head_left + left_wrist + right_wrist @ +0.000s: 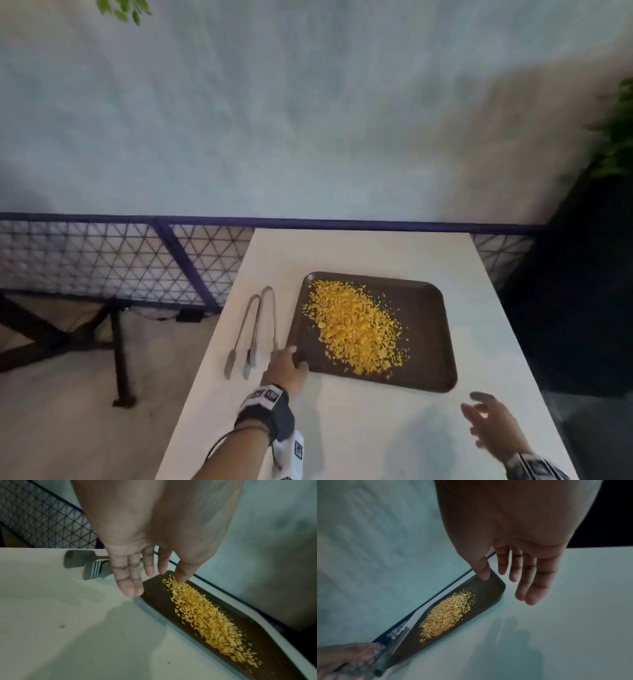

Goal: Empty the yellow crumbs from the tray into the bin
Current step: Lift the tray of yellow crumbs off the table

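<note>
Both hands hang open: left hand (286,368) touching tray (435,342) corner, right hand (493,423) just short of its near edge.

**Around the white surface: tongs, fence and greenery**

Two pairs of metal tongs (255,330) lie side by side on the left part of the white surface (376,431), their hinged ends pointing away and their flat tips toward the near edge. A single small yellowish speck (62,628) sits alone on the surface. Behind runs a wire-mesh fence (102,260) with a dark blue frame, backed by a pale wall (308,120). Green leaves (125,8) hang in at the top left, and a darker plant (616,137) stands at the right. Black table legs (116,346) rest on the light floor at left.
</note>
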